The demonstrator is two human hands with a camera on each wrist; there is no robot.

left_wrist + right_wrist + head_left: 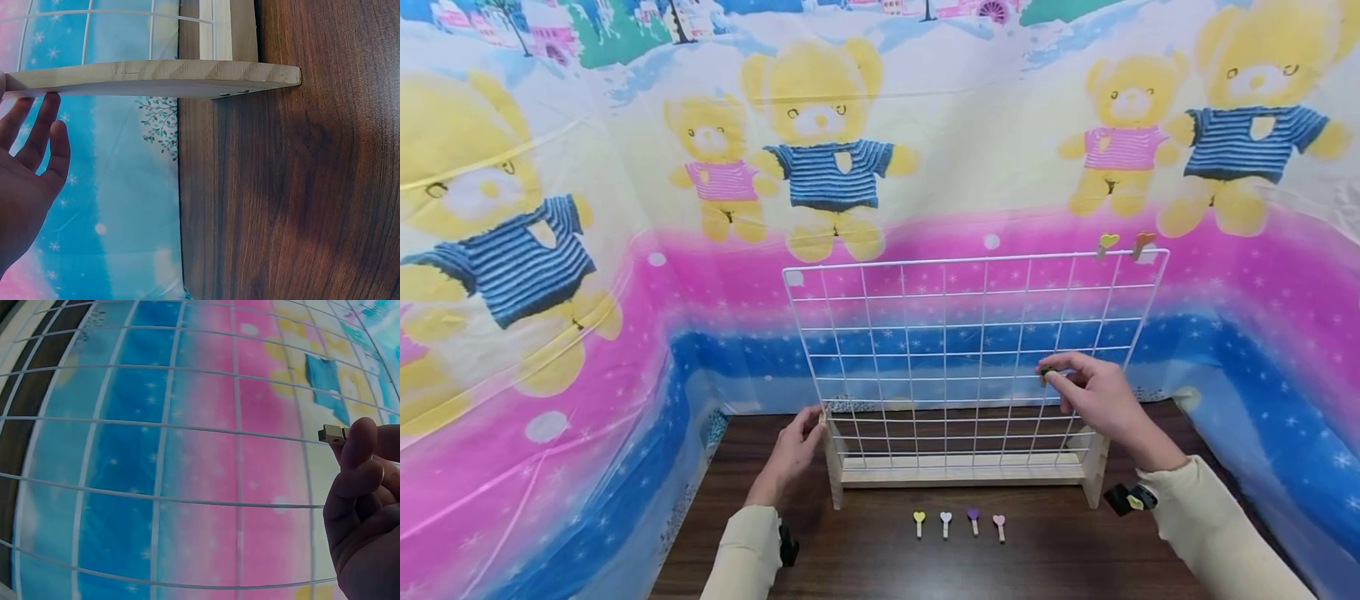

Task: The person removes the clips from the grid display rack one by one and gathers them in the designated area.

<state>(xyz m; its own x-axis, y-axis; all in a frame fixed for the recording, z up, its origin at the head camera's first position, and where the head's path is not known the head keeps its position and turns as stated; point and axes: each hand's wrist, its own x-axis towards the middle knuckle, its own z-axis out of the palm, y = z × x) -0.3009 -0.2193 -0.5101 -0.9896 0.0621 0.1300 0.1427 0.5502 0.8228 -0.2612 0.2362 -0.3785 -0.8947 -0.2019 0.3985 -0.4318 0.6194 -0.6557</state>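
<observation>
My right hand (pixel 1093 396) pinches a small wooden clothespin (pixel 333 434) between thumb and fingertips, close in front of the right part of a white wire grid (pixel 943 354). The clothespin's far side is hidden by the fingers. At the grid's lower left, my left hand (pixel 793 446) holds the upper end of the wooden stand's (pixel 837 475) left upright. Several of its fingertips touch the outer face in the left wrist view; the thumb is out of sight there. Two heart clothespins, one yellow-green (pixel 1107 244) and one orange-brown (pixel 1142 245), sit on the grid's top right edge.
Before the stand, a row of heart clothespins lies on the dark wooden table (pixel 850 558): yellow (pixel 919 523), white (pixel 946 524), purple (pixel 973 522) and pink (pixel 1000 527). Behind the grid hangs a bear-print cloth (pixel 955 183), which also runs along both sides.
</observation>
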